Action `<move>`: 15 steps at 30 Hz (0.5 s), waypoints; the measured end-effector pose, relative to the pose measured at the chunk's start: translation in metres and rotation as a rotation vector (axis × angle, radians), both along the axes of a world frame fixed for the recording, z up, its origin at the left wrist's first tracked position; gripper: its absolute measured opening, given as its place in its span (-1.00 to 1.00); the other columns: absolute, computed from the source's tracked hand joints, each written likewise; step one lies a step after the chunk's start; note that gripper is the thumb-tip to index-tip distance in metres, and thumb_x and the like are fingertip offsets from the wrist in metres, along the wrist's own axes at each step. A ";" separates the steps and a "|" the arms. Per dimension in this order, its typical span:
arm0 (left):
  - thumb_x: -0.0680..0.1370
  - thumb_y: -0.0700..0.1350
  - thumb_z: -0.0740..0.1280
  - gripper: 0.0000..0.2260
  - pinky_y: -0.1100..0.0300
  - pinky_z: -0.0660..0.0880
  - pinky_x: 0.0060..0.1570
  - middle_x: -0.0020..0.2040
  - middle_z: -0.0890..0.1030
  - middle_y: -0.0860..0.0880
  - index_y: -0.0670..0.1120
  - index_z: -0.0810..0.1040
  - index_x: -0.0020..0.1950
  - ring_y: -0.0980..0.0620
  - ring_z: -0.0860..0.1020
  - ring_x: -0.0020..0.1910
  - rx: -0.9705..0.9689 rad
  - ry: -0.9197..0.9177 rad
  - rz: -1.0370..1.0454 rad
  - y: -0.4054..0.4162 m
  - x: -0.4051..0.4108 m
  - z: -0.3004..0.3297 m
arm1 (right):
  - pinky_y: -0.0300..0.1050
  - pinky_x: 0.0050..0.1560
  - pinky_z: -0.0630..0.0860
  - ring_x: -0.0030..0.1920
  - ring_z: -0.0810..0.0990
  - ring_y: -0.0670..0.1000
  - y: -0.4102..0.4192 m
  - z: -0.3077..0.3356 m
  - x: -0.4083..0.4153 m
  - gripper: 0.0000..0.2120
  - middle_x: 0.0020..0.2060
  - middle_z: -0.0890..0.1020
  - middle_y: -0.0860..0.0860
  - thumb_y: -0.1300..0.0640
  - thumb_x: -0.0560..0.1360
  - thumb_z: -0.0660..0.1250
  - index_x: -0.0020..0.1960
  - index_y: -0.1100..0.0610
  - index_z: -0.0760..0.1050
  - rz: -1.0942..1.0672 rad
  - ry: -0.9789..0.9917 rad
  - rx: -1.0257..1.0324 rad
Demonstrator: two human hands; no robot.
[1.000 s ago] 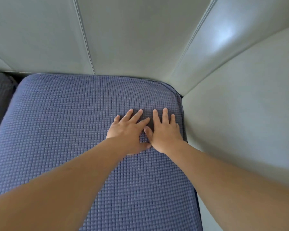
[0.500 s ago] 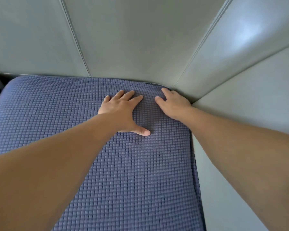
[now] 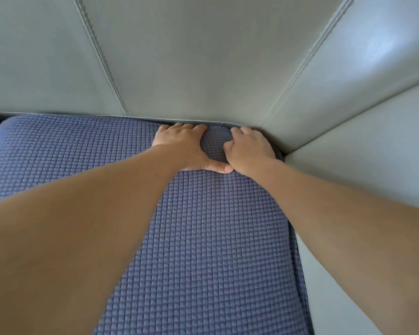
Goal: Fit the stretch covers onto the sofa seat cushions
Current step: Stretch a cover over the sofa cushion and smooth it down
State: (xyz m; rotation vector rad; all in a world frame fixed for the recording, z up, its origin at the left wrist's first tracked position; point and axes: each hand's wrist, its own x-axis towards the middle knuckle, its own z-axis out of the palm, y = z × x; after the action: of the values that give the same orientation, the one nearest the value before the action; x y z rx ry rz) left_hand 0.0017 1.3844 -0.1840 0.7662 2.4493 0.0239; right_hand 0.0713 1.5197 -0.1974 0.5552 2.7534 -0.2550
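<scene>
Fingers of my left hand (image 3: 180, 147) lie spread and flat on the blue waffle-textured stretch cover (image 3: 211, 238), their tips at the seat cushion's far edge, where it meets the grey sofa backrest (image 3: 191, 68). Beside it, my right hand (image 3: 248, 149) rests on the cushion's far right corner, its fingers curled; I cannot tell whether they grip fabric. Left thumb touches the right hand.

Both hands have slid up the blue waffle-weave cover (image 3: 203, 238) to its top edge in the frame's upper centre: left hand (image 3: 183, 147) fingertips at the backrest crease, right hand (image 3: 248, 149) now curled.
</scene>
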 end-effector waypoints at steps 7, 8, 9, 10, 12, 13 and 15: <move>0.28 0.60 0.10 0.03 -0.02 0.02 0.51 0.57 0.12 0.03 0.03 0.03 0.59 0.01 0.08 0.55 0.045 0.065 -0.080 -0.014 0.004 0.004 | 0.11 0.38 0.27 0.40 0.30 0.15 -0.016 0.021 0.001 -0.50 0.41 0.31 0.13 0.02 0.60 0.09 0.51 0.10 0.15 0.120 0.071 0.016; 0.33 0.54 0.13 -0.05 -0.02 0.05 0.51 0.56 0.16 0.02 0.04 0.09 0.57 0.00 0.12 0.54 0.080 0.083 -0.093 -0.019 0.004 0.005 | 0.11 0.39 0.25 0.41 0.29 0.14 -0.022 0.021 0.003 -0.51 0.42 0.32 0.10 0.00 0.60 0.07 0.51 0.07 0.17 0.190 0.115 0.003; 0.36 0.50 0.17 -0.13 -0.01 0.11 0.49 0.54 0.22 0.02 0.05 0.17 0.54 -0.01 0.18 0.51 0.113 0.108 -0.101 -0.023 0.003 0.007 | 0.12 0.40 0.23 0.42 0.27 0.12 -0.027 0.019 0.003 -0.53 0.43 0.31 0.08 -0.02 0.61 0.05 0.50 0.04 0.20 0.227 0.125 -0.031; 0.37 0.48 0.19 -0.18 0.00 0.16 0.46 0.49 0.29 0.02 0.05 0.24 0.51 -0.03 0.26 0.47 0.127 0.135 -0.098 -0.029 0.001 0.009 | 0.13 0.41 0.22 0.44 0.24 0.10 -0.031 0.016 0.001 -0.53 0.45 0.30 0.06 -0.04 0.61 0.03 0.50 0.02 0.21 0.230 0.111 -0.060; 0.34 0.53 0.15 -0.17 -0.01 0.24 0.39 0.42 0.38 0.03 0.05 0.32 0.46 -0.06 0.34 0.41 0.085 0.181 -0.068 -0.043 -0.005 0.009 | 0.14 0.42 0.21 0.45 0.23 0.07 -0.033 0.008 -0.002 -0.52 0.46 0.28 0.02 -0.07 0.61 0.00 0.49 0.03 0.23 0.190 0.096 -0.052; 0.32 0.57 0.11 -0.13 -0.01 0.24 0.38 0.42 0.38 0.03 0.05 0.31 0.46 -0.06 0.32 0.42 0.051 0.185 -0.038 -0.050 -0.008 0.008 | 0.13 0.41 0.21 0.45 0.23 0.07 -0.032 0.004 -0.004 -0.52 0.46 0.29 0.01 -0.07 0.61 -0.02 0.48 0.05 0.23 0.180 0.099 -0.016; 0.26 0.63 0.03 -0.02 -0.01 0.17 0.42 0.47 0.33 0.05 0.04 0.28 0.50 -0.03 0.26 0.47 0.015 0.164 0.019 -0.057 -0.015 0.001 | 0.13 0.39 0.22 0.45 0.24 0.07 -0.033 -0.001 -0.008 -0.52 0.45 0.30 0.02 -0.08 0.61 -0.05 0.47 0.08 0.24 0.167 0.083 0.035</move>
State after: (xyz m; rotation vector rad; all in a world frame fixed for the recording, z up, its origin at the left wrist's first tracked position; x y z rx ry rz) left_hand -0.0129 1.3270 -0.1826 0.7795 2.6135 -0.0137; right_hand 0.0632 1.4865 -0.1988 0.3273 2.8691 -0.1938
